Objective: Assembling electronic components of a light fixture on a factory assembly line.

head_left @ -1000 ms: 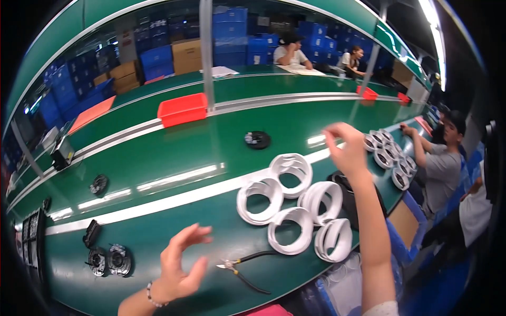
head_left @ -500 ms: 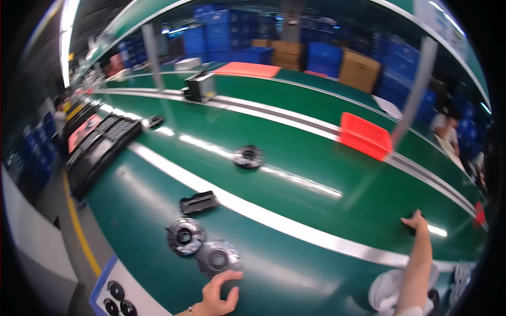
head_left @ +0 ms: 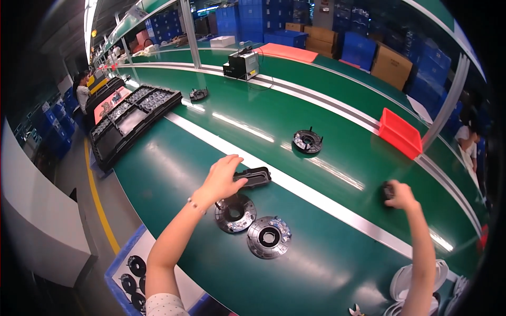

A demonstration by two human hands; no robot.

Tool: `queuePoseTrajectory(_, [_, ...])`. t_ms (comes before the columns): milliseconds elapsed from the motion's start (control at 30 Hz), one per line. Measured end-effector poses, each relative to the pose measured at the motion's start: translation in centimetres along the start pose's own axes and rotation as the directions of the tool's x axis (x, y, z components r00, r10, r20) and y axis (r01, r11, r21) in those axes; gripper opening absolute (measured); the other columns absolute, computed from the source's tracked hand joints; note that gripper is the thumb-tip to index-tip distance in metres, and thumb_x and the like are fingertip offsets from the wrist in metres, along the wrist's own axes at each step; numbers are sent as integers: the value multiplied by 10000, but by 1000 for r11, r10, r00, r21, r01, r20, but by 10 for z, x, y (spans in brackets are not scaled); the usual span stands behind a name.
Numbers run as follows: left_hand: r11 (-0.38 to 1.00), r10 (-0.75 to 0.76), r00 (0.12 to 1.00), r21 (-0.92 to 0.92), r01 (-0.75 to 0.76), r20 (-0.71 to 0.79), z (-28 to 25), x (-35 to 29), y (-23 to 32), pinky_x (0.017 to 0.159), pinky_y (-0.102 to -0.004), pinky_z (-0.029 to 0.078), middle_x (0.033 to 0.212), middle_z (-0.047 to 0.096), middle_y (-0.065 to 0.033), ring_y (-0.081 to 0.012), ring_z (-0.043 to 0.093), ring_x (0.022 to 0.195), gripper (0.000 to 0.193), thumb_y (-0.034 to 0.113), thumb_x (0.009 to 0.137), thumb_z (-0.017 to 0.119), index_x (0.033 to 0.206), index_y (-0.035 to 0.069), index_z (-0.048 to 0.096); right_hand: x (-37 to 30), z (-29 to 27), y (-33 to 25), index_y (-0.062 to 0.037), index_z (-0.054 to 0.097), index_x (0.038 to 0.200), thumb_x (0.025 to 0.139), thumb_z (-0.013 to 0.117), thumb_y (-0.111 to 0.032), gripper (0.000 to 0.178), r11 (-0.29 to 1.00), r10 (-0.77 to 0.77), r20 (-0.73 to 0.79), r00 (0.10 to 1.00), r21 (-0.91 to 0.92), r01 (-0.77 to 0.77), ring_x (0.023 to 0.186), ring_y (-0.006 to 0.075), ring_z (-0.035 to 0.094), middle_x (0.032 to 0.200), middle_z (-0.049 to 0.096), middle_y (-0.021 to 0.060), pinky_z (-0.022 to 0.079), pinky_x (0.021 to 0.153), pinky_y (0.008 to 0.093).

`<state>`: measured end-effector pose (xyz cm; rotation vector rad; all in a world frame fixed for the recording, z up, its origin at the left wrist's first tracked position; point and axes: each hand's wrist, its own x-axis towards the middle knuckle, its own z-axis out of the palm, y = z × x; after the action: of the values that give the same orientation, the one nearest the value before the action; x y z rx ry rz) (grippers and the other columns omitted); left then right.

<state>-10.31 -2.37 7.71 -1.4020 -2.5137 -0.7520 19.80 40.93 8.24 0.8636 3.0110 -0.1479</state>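
Note:
My left hand (head_left: 222, 178) is at the left end of a black oblong plastic housing (head_left: 257, 177), thumb on the near side and fingers on the far side. Just below that hand lies a round black disc-shaped part (head_left: 235, 215) with a ring centre. Beside it is a second disc (head_left: 269, 238), with shiny pieces on its rim. Out on the green belt to the right, my right hand (head_left: 404, 196) grips a small dark part (head_left: 388, 193), mostly covered by the fingers. Another round part (head_left: 308, 142) with upright pins sits on the belt.
A black tray (head_left: 134, 126) of small clear parts stands at left. Below it, a blue-edged bin (head_left: 118, 263) holds several black rings. A red bin (head_left: 400, 134) and a boxy device (head_left: 241, 65) stand along the far rail. White containers (head_left: 403, 282) and pliers (head_left: 356, 310) lie near right.
My left hand has moved forward from beside the near disc to the oblong housing. My right hand has lifted the dark part or shifted it slightly; the whole view has turned left.

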Motion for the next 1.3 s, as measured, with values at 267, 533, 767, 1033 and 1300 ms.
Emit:
queuePoseTrajectory(267, [985, -138, 853, 163, 64, 503, 18, 34, -17, 837, -367, 419, 1003, 556, -178, -315, 519, 963, 631, 294, 560, 734, 1079, 37, 483, -13, 25, -254, -50, 470, 966, 553, 695, -278, 522, 906, -383, 184, 905, -115, 407, 721, 329, 588, 759, 595, 177, 486, 628, 413])
queuePoseTrajectory(533, [707, -650, 759, 377, 598, 15, -46, -24, -115, 736, -382, 476, 883, 597, -174, -319, 583, 834, 522, 395, 580, 683, 915, 17, 550, -6, 39, -312, -16, 496, 1028, 580, 709, -381, 616, 868, -463, 63, 884, 233, 438, 771, 328, 590, 808, 599, 196, 478, 696, 391])
queuePoseTrajectory(767, [826, -518, 850, 199, 527, -97, -49, -38, -111, 713, -417, 456, 906, 587, -198, -343, 569, 830, 519, 337, 603, 676, 981, 10, 534, 7, 58, -303, -34, 563, 914, 626, 677, -400, 479, 807, -500, -56, 864, 333, 488, 758, 296, 586, 814, 604, 146, 467, 658, 375])
queuePoseTrajectory(1033, [886, 405, 914, -253, -387, 19, -41, -22, 116, 744, -338, 419, 898, 530, -159, -308, 532, 831, 657, 189, 513, 716, 1078, -22, 457, -76, -35, -277, 32, 381, 1133, 447, 783, -362, 887, 526, -523, -503, 688, 444, 725, 983, 320, 464, 1080, 457, 179, 411, 803, 395])
queuePoseTrajectory(1300, [568, 739, 674, -543, -618, 5, -46, -39, 222, 830, -326, 419, 1095, 511, -195, -287, 536, 966, 805, 112, 491, 743, 1188, -31, 367, -217, -86, -213, 9, 485, 852, 583, 664, -221, 397, 944, -299, -275, 914, 54, 325, 732, 279, 539, 778, 527, 125, 437, 565, 357])
